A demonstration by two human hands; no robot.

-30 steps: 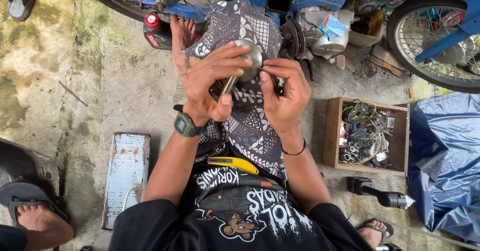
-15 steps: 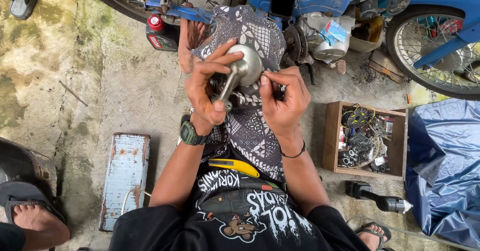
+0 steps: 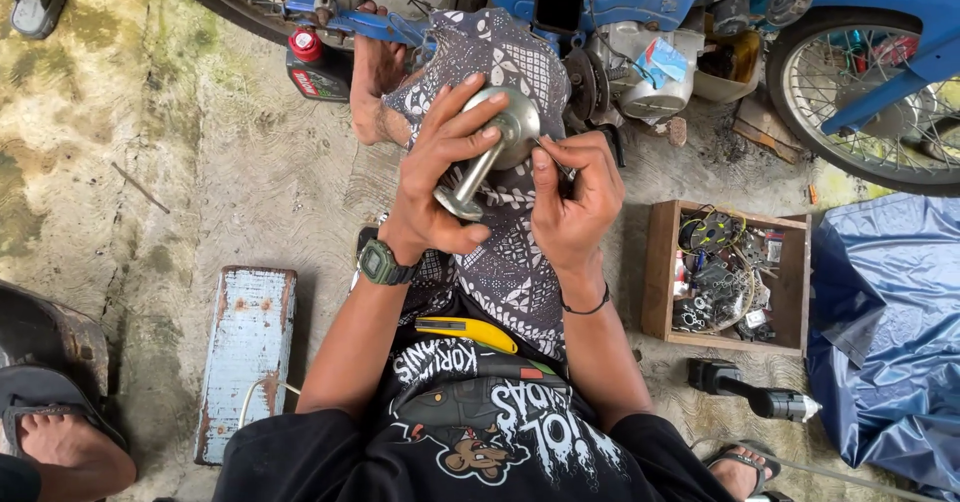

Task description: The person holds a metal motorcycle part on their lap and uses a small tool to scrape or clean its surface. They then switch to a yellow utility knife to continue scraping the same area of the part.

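My left hand (image 3: 440, 177) grips a metal part (image 3: 492, 152) with a round disc head and a tubular stem, held over my patterned-cloth knee. My right hand (image 3: 575, 202) pinches a thin metal tool (image 3: 556, 160) whose tip touches the rim of the disc. A dark green watch (image 3: 381, 262) is on my left wrist and a black band (image 3: 585, 307) on my right. A yellow utility knife (image 3: 468, 330) lies in my lap.
A blue motorbike (image 3: 640, 2) stands ahead with wheels at both sides. A red-capped oil bottle (image 3: 315, 62) sits by my foot. A wooden box of small parts (image 3: 660, 267) and a black power tool (image 3: 750, 394) lie right, beside a blue tarp (image 3: 890, 322). A light-blue bench (image 3: 245, 352) is left.
Both hands have tilted the metal part so its disc head faces up and away; the right hand's thin tool stays at the disc rim.
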